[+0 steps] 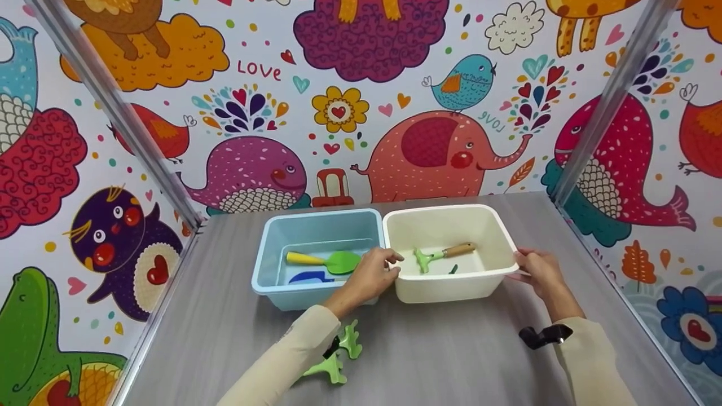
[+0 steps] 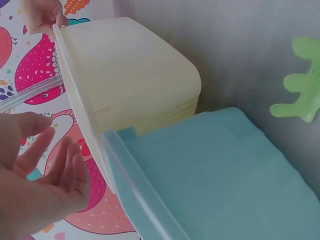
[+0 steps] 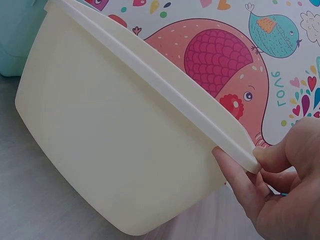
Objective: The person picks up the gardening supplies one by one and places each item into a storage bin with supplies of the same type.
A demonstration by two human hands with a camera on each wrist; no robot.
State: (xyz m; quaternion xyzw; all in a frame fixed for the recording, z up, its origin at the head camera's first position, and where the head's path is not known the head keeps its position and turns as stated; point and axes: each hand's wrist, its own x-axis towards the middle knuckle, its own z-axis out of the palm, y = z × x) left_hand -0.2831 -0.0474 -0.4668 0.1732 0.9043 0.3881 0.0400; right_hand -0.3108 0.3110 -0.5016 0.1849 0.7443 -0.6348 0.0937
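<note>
A cream plastic bin (image 1: pixel 451 288) stands beside a light blue bin (image 1: pixel 316 299), their rims close together. At the cream bin's right front corner, my right hand (image 1: pixel 541 273) pinches the rim between thumb and fingers, as the right wrist view confirms. My left hand (image 1: pixel 369 273) hovers over the adjoining rims with loosely bent fingers and nothing in its grasp. Inside the cream bin lie a green hand rake with a wooden handle (image 1: pixel 443 253) and a small dark green piece (image 1: pixel 453 269). The blue bin holds a green trowel with a yellow handle (image 1: pixel 341 261) and a blue tool (image 1: pixel 310 277), partly hidden.
Light green pronged tools (image 1: pixel 350 340) lie on the grey table (image 1: pixel 440 355), partly covered by my left forearm. Behind the bins rises a patterned wall (image 1: pixel 338 152) with metal posts (image 1: pixel 586 141) at its corners. A black wrist camera (image 1: pixel 544 336) sits on my right sleeve.
</note>
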